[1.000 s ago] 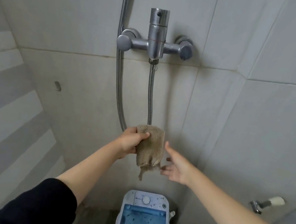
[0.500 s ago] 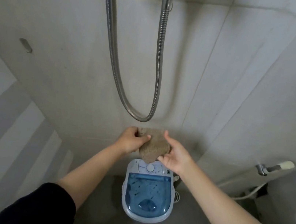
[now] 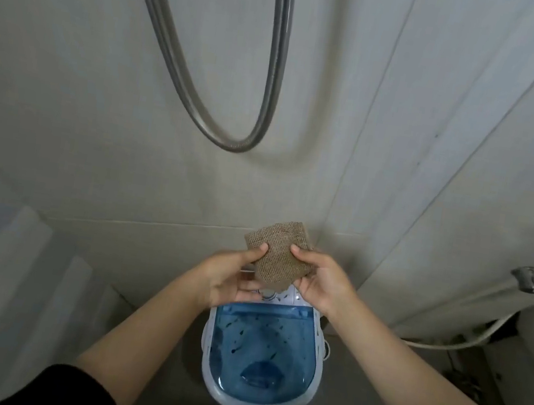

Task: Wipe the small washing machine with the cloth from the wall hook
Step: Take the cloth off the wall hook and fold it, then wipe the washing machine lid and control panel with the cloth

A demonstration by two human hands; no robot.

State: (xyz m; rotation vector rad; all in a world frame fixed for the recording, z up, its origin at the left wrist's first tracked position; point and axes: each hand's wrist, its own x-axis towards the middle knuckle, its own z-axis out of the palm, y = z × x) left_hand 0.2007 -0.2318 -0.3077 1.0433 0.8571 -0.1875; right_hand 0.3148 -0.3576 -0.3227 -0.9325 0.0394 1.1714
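Two-handed grip [image 3: 277, 275] around cloth [image 3: 276, 255]

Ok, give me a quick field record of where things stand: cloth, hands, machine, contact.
cloth: brown cloth, held up flat above the machine
left hand: left hand pinching the cloth's left edge
right hand: right hand pinching its right edge
machine: small washing machine on the floor, blue lid shut
contact: no cloth-machine contact visible
wiping: not begun

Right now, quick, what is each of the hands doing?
Left hand: closed on the left edge of the cloth.
Right hand: closed on the cloth's right edge.
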